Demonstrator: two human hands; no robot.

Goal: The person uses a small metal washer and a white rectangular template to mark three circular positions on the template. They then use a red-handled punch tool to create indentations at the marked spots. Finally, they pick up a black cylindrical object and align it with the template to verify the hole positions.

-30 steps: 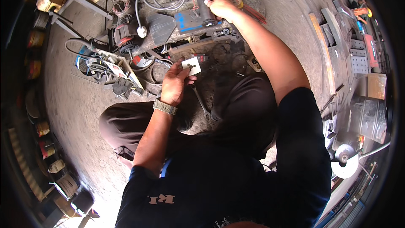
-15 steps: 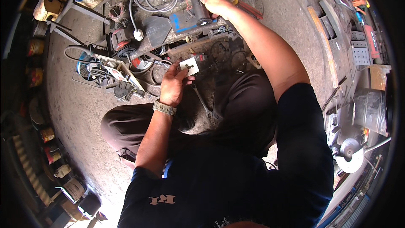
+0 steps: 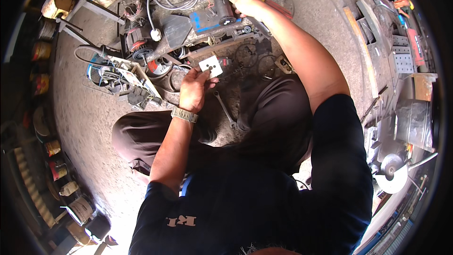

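Observation:
My left hand (image 3: 196, 89), a watch on its wrist, is closed on a white square socket plate (image 3: 210, 67) with several dark holes. The plate's face is turned up, above the near edge of a low cluttered bench. Farther off and to the right, my right hand (image 3: 246, 5) is over the bench with its fingers curled, just right of a dark metal cylinder (image 3: 223, 8). A dark strip shows below that hand; whether the fingers hold it cannot be made out. The cylinder rests beside a blue-marked metal plate (image 3: 202, 22).
Grey cable (image 3: 177, 1) lies coiled at the back of the bench. A motor (image 3: 138, 40) and an opened device with wires (image 3: 134, 78) are at the left. An open-end wrench (image 3: 225, 109) lies between my legs. A cutting disc (image 3: 390, 167) is far right.
My right hand has come off the cylinder and shifted slightly right. The left hand keeps the socket plate, which has moved slightly left and up.

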